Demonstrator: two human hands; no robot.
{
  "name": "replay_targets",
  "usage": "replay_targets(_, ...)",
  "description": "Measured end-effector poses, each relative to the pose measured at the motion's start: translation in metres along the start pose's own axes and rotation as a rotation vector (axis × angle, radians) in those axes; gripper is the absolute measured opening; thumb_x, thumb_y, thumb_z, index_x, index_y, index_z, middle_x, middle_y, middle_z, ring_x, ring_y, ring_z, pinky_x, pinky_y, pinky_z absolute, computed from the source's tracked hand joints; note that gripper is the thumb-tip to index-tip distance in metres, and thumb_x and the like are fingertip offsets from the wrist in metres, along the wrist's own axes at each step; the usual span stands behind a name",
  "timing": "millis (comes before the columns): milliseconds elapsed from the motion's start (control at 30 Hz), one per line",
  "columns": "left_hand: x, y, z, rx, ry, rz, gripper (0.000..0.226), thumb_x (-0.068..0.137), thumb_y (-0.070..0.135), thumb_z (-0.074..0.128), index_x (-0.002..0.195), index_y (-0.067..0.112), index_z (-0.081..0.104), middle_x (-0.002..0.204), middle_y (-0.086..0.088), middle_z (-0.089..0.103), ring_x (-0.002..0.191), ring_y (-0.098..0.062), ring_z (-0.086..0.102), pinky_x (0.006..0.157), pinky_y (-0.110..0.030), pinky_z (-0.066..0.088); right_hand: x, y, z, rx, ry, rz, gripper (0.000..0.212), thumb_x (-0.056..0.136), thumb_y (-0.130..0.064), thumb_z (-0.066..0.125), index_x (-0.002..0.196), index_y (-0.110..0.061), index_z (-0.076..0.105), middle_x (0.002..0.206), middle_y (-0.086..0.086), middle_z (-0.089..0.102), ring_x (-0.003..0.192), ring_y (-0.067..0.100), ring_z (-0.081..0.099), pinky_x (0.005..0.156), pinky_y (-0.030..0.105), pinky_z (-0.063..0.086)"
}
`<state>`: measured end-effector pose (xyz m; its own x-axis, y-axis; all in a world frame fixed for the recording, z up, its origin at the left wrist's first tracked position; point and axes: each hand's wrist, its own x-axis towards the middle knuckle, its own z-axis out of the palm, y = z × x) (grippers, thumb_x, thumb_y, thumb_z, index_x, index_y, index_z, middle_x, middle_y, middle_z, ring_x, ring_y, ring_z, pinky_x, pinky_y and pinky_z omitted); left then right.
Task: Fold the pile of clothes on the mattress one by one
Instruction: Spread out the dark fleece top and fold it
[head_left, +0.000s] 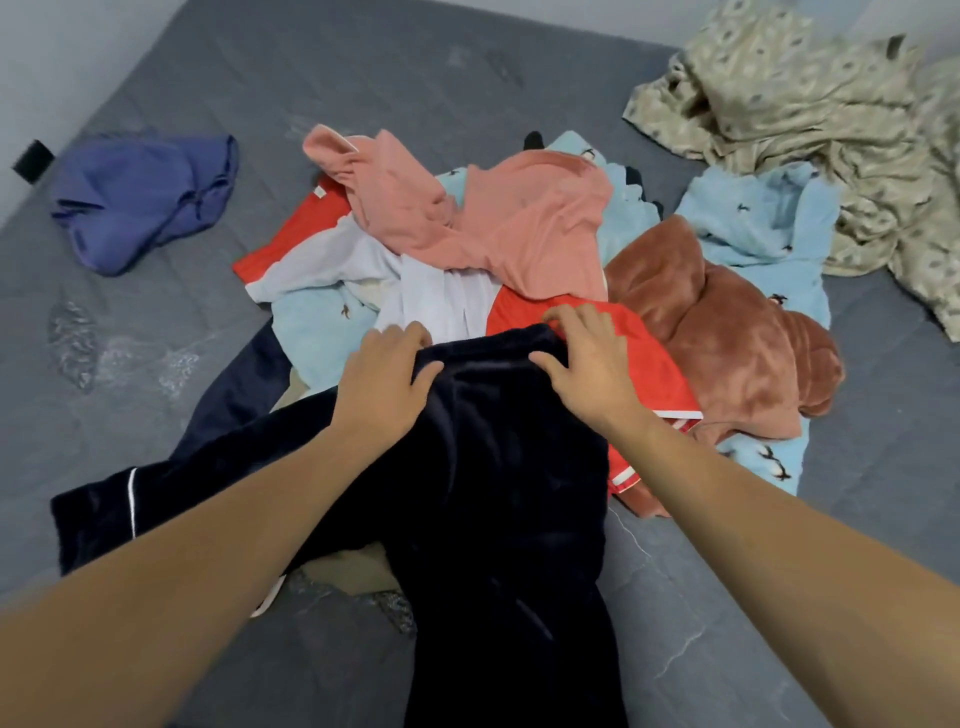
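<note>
Nearest of all, a dark navy garment (498, 493) runs lengthwise from the near edge of the view away toward the pile (467, 249), its long axis near-to-far with the far end lying on the heap. A sleeve or leg with a thin white stripe branches off to the near left. Both hands sit on its far end. The left hand (384, 379) lies on the left side of the cloth with fingers bent over the edge, thumb out to the right; whether it actually grips the cloth I cannot tell. The right hand (587, 353) has its fingers curled at the far hem, pinching the navy cloth where it meets a red piece (639, 364), thumb spread toward the left.

Behind them the pile sits mid-mattress (156, 322): a pink top (498, 218) on the heap, white cloth (441, 296) under it, pale blue printed fabric (753, 218) spreading right, and a brown fleece (727, 332) at the right, touching the red piece. A purple garment (145, 197) lies alone at the far left, well apart from the pile. A beige patterned sheet (831, 135) is crumpled at the far right.
</note>
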<state>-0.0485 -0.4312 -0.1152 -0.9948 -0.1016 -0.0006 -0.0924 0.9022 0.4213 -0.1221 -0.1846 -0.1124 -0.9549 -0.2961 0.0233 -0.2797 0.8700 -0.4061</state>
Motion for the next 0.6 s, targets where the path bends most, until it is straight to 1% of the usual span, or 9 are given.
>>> replay_targets(67,-0.007,-0.006,0.004,0.058,0.114,0.022,0.035,0.104,0.038,0.052,0.133,0.017,0.054,0.121,-0.006,0.053,0.109,-0.029,0.05,0.087,-0.045,0.045,-0.008,-0.016,0.013,-0.089,0.177,0.0,0.046,0.094,-0.028,0.067,0.136,-0.018,0.052,0.133,0.006,0.048,0.117,0.028,0.046,0.092,0.047,0.043)
replay_targets(133,-0.026,-0.016,0.012,0.081,0.154,0.11,0.044,0.106,0.041,0.047,0.144,0.019,0.05,0.131,-0.005,0.05,0.115,-0.027,0.05,0.093,-0.043,0.042,-0.027,-0.036,0.031,-0.033,0.264,-0.173,0.047,0.097,-0.024,0.058,0.142,-0.015,0.049,0.144,0.006,0.045,0.126,0.027,0.046,0.103,0.043,0.04)
replay_targets(167,-0.038,-0.023,0.019,0.107,0.113,0.133,0.048,0.107,0.043,0.044,0.149,0.019,0.047,0.138,-0.006,0.05,0.122,-0.026,0.049,0.099,-0.043,0.04,-0.039,-0.044,0.043,0.005,0.227,-0.266,0.049,0.1,-0.025,0.053,0.147,-0.014,0.047,0.151,0.005,0.042,0.135,0.025,0.044,0.112,0.041,0.036)
replay_targets(233,-0.054,-0.037,0.03,0.169,0.007,0.073,0.057,0.109,0.047,0.037,0.157,0.017,0.04,0.151,-0.009,0.046,0.136,-0.028,0.045,0.114,-0.044,0.035,-0.057,-0.056,0.07,0.009,0.047,-0.365,0.056,0.105,-0.03,0.046,0.158,-0.013,0.036,0.166,0.005,0.031,0.152,0.022,0.03,0.125,0.043,0.023)
replay_targets(267,-0.056,-0.043,0.033,0.19,-0.014,0.037,0.059,0.109,0.049,0.035,0.158,0.016,0.037,0.156,-0.01,0.043,0.141,-0.027,0.042,0.118,-0.045,0.032,-0.059,-0.059,0.081,-0.037,-0.032,-0.375,0.059,0.108,-0.032,0.042,0.162,-0.014,0.028,0.17,0.006,0.023,0.157,0.022,0.021,0.128,0.045,0.018)
replay_targets(333,-0.056,-0.051,0.036,0.191,-0.014,0.02,0.061,0.109,0.049,0.034,0.159,0.014,0.036,0.159,-0.01,0.041,0.144,-0.027,0.04,0.12,-0.045,0.031,-0.055,-0.06,0.097,-0.108,-0.109,-0.334,0.061,0.11,-0.033,0.036,0.166,-0.015,0.017,0.173,0.007,0.012,0.161,0.021,0.008,0.129,0.047,0.012)
replay_targets(433,-0.073,-0.075,0.025,0.148,0.037,0.02,0.058,0.109,0.047,0.038,0.157,0.015,0.038,0.158,-0.01,0.042,0.144,-0.028,0.04,0.119,-0.046,0.032,-0.057,-0.068,0.104,-0.076,-0.07,-0.275,0.062,0.109,-0.028,0.035,0.166,-0.015,0.014,0.174,0.007,0.01,0.161,0.022,0.003,0.13,0.049,0.01)
replay_targets(533,-0.123,-0.131,0.002,0.13,0.015,-0.164,0.059,0.109,0.046,0.04,0.161,0.019,0.03,0.164,-0.008,0.034,0.152,-0.028,0.03,0.123,-0.048,0.026,-0.075,-0.093,0.103,0.011,-0.022,-0.27,0.062,0.108,-0.028,0.034,0.165,-0.013,0.015,0.174,0.006,0.009,0.161,0.018,0.001,0.131,0.048,0.009)
replay_targets(600,-0.16,-0.175,-0.014,0.161,-0.052,-0.311,0.063,0.109,0.048,0.039,0.164,0.021,0.024,0.168,-0.007,0.026,0.156,-0.027,0.021,0.127,-0.046,0.018,-0.088,-0.124,0.103,0.019,-0.035,-0.349,0.063,0.107,-0.03,0.035,0.165,-0.011,0.017,0.174,0.005,0.011,0.161,0.017,0.002,0.13,0.048,0.01)
